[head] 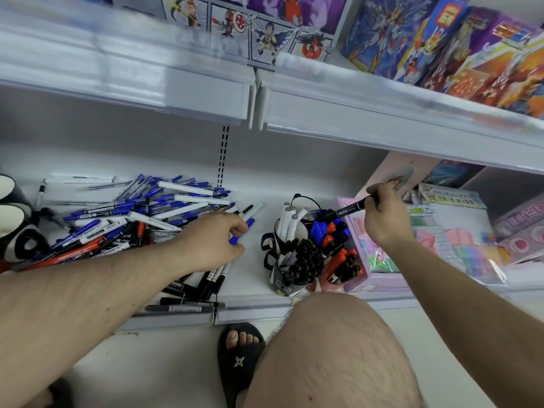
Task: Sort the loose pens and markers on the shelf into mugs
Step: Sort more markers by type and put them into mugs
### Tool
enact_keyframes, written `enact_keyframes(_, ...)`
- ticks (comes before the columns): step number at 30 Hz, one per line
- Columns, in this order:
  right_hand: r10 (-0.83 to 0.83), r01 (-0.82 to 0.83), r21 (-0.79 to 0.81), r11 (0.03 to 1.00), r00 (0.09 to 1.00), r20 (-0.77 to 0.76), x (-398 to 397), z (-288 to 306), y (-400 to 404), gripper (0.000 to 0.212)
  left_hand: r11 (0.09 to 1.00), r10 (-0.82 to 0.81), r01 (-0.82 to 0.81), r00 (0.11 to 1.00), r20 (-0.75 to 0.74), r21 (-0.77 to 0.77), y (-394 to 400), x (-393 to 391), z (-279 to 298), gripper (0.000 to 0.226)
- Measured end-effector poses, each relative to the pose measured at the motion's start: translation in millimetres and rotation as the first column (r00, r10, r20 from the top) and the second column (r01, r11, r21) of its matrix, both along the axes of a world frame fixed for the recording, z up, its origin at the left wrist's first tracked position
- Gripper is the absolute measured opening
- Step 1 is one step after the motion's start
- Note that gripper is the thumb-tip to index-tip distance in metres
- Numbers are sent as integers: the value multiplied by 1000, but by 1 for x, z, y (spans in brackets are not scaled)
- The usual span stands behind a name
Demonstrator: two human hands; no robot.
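A heap of loose blue, white, red and black pens and markers [126, 219] covers the left half of the white shelf [253, 178]. My left hand [215, 240] lies on the heap's right edge and pinches a blue-capped pen [240, 235]. To the right stand several mugs: one with white markers [290, 225], one with black pens [300, 266], one with blue and red caps [328, 229], one with red and black markers [341, 267]. My right hand [385, 213] grips a black marker [346, 212], its tip pointing down at the blue-and-red mug.
Two more mugs [14, 219] stand at the shelf's far left. Pink stationery packs [441, 240] crowd the shelf to the right of the mugs. An upper shelf [265, 104] with toy boxes overhangs. My bare knee [332, 343] and sandalled foot [238, 348] are below the shelf edge.
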State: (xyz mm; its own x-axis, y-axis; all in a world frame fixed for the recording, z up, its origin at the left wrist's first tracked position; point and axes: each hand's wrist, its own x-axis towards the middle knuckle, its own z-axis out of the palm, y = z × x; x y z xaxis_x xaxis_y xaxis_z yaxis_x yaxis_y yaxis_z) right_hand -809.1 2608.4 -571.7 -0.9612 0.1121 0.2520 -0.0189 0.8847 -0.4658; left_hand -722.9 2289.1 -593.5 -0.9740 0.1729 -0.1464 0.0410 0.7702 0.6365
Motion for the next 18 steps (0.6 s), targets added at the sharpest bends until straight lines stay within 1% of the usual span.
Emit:
enact_keyframes(3,-35,33,105,994,999,11,-2,-15,4,28,1000,-10,9,1000,5,28,3,0,-2,34)
enact_keyframes(5,-27,19,152,988,998,48,-4,-27,3,29,999,-26,26,1000,3,39,5,0,-3,34)
enact_keyframes(8,-42,25,182,983,995,90,-8,-39,-3,32,999,-44,44,999,4,30,7,0,-5,33)
enact_keyframes(11,-58,43,179,983,995,80,-15,-40,-12,37,999,-40,39,999,23,29,6,-1,-7,32)
enact_keyframes(15,-75,51,260,964,994,83,-23,-38,-12,41,999,-25,23,998,53,34,5,-4,-10,32)
enact_keyframes(18,-125,101,240,965,989,83,-25,-43,-4,39,999,-19,18,998,58,32,4,-7,-12,31)
